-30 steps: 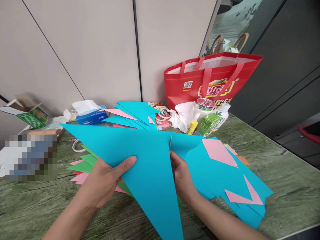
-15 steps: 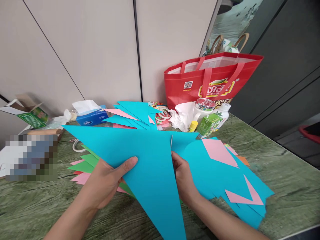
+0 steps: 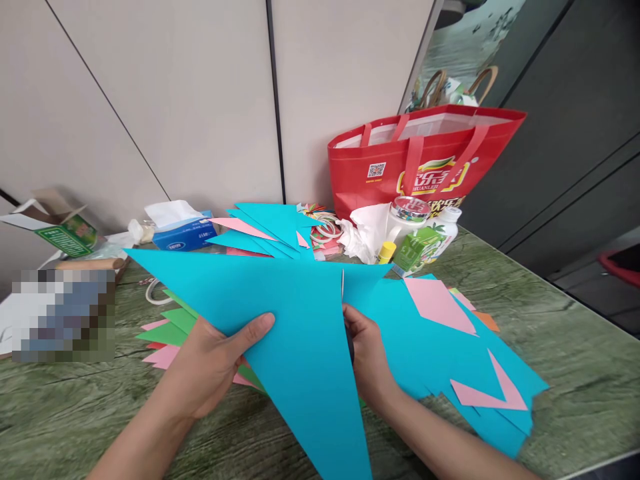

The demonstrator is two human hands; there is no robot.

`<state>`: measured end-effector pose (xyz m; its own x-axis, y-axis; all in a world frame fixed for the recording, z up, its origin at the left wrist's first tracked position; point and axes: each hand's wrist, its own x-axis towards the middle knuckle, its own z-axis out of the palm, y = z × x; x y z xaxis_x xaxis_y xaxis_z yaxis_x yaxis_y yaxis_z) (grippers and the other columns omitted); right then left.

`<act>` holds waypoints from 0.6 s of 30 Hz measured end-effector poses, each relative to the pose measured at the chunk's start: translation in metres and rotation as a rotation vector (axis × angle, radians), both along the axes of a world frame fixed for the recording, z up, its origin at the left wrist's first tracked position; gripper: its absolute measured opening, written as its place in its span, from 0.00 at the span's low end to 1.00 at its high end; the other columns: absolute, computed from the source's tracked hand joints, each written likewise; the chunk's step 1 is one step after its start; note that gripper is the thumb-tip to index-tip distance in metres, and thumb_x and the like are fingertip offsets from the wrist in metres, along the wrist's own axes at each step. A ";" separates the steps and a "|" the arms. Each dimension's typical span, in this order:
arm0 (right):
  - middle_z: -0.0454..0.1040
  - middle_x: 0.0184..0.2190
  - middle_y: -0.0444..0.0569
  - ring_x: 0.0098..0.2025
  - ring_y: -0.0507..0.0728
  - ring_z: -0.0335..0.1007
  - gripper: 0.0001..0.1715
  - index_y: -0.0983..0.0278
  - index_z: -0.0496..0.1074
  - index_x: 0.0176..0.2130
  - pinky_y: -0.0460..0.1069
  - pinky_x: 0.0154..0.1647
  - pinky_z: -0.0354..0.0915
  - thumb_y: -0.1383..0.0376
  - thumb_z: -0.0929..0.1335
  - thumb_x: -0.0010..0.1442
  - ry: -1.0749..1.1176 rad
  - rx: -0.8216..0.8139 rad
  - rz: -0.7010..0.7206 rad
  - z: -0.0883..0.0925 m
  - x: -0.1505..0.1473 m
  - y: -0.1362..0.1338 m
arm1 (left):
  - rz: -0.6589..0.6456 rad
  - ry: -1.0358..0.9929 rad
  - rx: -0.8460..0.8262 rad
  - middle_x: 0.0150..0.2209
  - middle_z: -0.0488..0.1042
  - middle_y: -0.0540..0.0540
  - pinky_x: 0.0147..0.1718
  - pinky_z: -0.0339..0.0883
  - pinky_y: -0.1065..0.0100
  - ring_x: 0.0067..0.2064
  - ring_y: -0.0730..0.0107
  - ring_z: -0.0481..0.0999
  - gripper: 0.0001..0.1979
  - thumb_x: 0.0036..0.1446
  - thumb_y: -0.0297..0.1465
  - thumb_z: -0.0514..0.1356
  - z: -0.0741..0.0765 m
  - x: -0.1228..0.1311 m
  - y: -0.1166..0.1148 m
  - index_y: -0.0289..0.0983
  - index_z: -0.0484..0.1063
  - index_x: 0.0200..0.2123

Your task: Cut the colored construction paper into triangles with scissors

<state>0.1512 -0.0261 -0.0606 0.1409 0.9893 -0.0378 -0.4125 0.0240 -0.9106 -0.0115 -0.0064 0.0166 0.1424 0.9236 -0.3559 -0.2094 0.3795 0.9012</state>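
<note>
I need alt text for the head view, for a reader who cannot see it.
A left hand holds a large blue paper sheet while the right hand holds scissors against it. Pink and blue paper pieces lie on the green table, with a red bag and a blue tissue box behind.

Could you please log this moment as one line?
Left hand: holding blue paper | right hand: holding scissors, blade at paper | behind: red bag

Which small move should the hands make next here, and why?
Probably a short snip: the right hand could close the scissors through the upper edge of the blue sheet. Their visible blade ends just short of that edge, paper seems joined above it, and the left hand grips the sheet.
</note>
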 end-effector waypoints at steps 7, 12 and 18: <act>0.78 0.34 0.46 0.34 0.59 0.73 0.15 0.62 0.71 0.35 0.51 0.33 0.70 0.66 0.72 0.43 -0.015 0.034 -0.009 0.005 0.000 0.002 | -0.022 -0.002 0.007 0.51 0.69 0.44 0.36 0.75 0.58 0.48 0.49 0.70 0.41 0.41 0.29 0.66 0.001 0.002 0.001 0.47 0.51 0.58; 0.78 0.34 0.46 0.34 0.59 0.73 0.16 0.62 0.71 0.35 0.52 0.34 0.70 0.66 0.73 0.43 -0.011 0.015 -0.012 0.004 0.001 0.001 | -0.025 0.010 0.009 0.50 0.70 0.44 0.35 0.76 0.58 0.47 0.49 0.71 0.41 0.41 0.30 0.67 0.003 0.002 -0.001 0.47 0.52 0.58; 0.78 0.36 0.46 0.36 0.60 0.73 0.15 0.61 0.71 0.35 0.54 0.36 0.69 0.62 0.72 0.45 0.000 0.039 -0.012 0.004 0.000 0.002 | -0.052 0.014 0.019 0.50 0.70 0.45 0.35 0.76 0.58 0.47 0.50 0.71 0.39 0.41 0.30 0.66 0.001 -0.001 -0.003 0.48 0.55 0.56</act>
<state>0.1512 -0.0241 -0.0569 0.1532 0.9882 0.0008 -0.4116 0.0645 -0.9091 -0.0121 -0.0090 0.0174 0.1851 0.9218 -0.3406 -0.1775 0.3723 0.9110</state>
